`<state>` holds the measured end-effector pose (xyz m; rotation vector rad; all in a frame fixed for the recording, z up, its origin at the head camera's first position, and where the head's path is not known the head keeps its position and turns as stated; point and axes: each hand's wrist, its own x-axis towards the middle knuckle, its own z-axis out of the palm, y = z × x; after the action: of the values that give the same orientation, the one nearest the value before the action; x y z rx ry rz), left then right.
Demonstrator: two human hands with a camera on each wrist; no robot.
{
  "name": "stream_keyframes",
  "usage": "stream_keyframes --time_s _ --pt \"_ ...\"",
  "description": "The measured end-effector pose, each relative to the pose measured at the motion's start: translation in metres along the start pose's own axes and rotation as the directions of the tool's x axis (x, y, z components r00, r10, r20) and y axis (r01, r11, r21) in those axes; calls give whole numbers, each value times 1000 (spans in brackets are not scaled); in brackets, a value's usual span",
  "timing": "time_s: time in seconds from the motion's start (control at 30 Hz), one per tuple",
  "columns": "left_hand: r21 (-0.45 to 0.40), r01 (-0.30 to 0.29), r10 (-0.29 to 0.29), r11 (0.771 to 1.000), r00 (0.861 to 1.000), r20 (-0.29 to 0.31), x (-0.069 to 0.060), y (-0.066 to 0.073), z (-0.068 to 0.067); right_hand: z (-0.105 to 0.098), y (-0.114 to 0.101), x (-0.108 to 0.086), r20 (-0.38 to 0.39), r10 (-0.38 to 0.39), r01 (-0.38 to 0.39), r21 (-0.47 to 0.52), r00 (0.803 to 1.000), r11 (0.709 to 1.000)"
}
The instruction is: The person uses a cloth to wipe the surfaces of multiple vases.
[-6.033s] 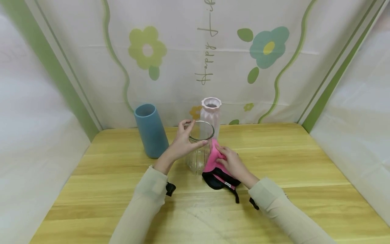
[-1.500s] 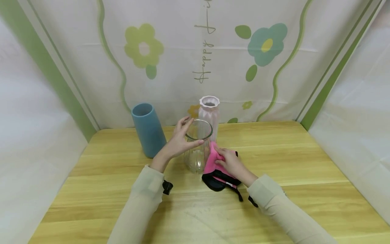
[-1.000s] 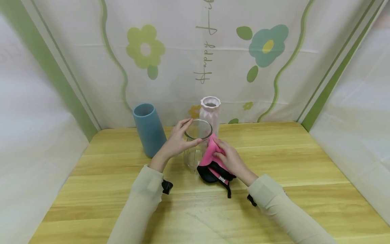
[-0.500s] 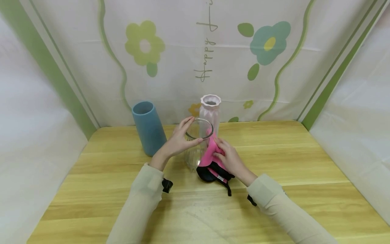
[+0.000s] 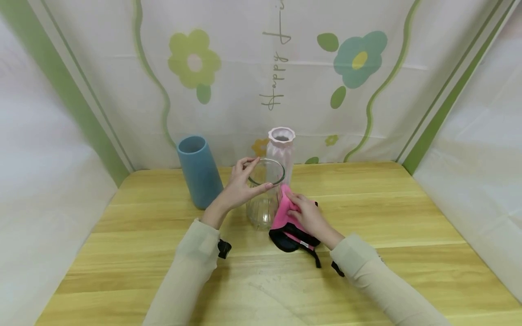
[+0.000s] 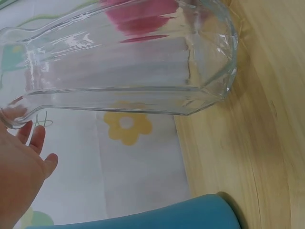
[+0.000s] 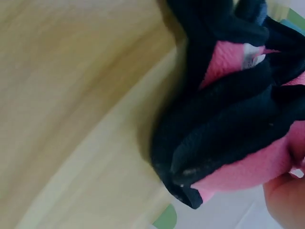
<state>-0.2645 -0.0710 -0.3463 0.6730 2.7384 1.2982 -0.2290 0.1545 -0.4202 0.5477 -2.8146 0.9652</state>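
A ribbed clear glass vase stands upright on the table. The left hand grips its rim between thumb and fingers; the left wrist view shows this hand at the mouth of the vase. Against the right side of the glass lies a pink cloth with black trim, pinched by the right hand. In the right wrist view the bunched cloth hides most of the right hand.
A blue vase stands left of the glass one, close to the left forearm. Right behind the glass is a pale pink vase with a scalloped rim. A printed curtain backs the wooden table.
Against half a second ago, the cloth and right hand are slightly lower along the side of the glass vase; earlier they moved up and down there. The left hand keeps its hold on the rim.
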Motion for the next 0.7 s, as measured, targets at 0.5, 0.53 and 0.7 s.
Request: stream_keyframes --time_s 0.5,0.53,0.7 --pt "-11 -27 28 1000 997 74 -4 -1 -5 -11 -17 11 -162 -89 117 174 983 978" --pt "-13 -24 25 1000 996 80 -4 0 -5 -11 -16 11 -151 -86 112 174 985 978" --pt "-2 -6 7 1000 997 77 -2 2 -3 -8 -9 9 -83 -52 64 144 995 987"
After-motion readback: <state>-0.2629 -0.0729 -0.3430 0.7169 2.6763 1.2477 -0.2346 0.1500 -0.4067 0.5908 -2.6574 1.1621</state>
